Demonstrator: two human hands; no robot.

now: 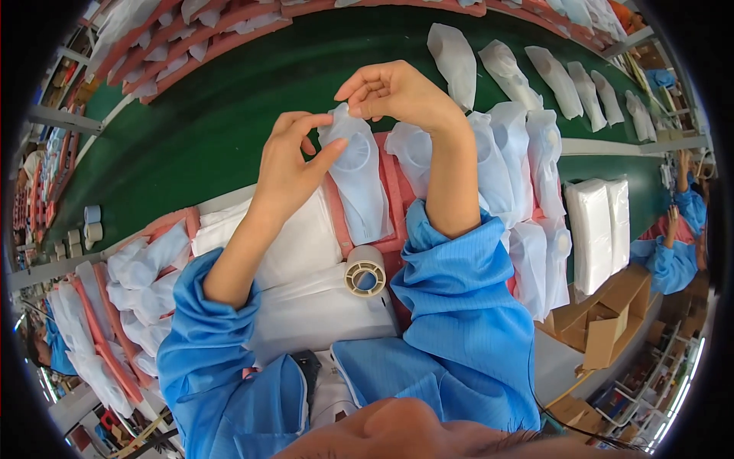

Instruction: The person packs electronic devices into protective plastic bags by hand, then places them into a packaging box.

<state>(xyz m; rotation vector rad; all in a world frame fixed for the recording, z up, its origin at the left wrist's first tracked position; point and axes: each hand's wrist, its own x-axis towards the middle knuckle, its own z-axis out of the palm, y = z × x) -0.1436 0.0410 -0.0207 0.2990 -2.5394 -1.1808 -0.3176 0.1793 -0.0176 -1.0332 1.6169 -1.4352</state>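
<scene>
Now | white pouch (pixel 358 180) between hands | left hand (pixel 287 164) pinches its edge | right hand (pixel 394 92) grips top

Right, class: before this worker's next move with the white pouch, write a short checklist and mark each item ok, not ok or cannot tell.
1. Left hand pinches the white pouch at its side: ok.
2. Right hand grips the pouch's top edge: ok.
3. Pouch lifted off the pink tray: cannot tell.
4. Tape roll close by, between the forearms: ok.
5. Green belt bare beyond the hands: ok.
6. Pouch free of flaws: cannot tell.
</scene>
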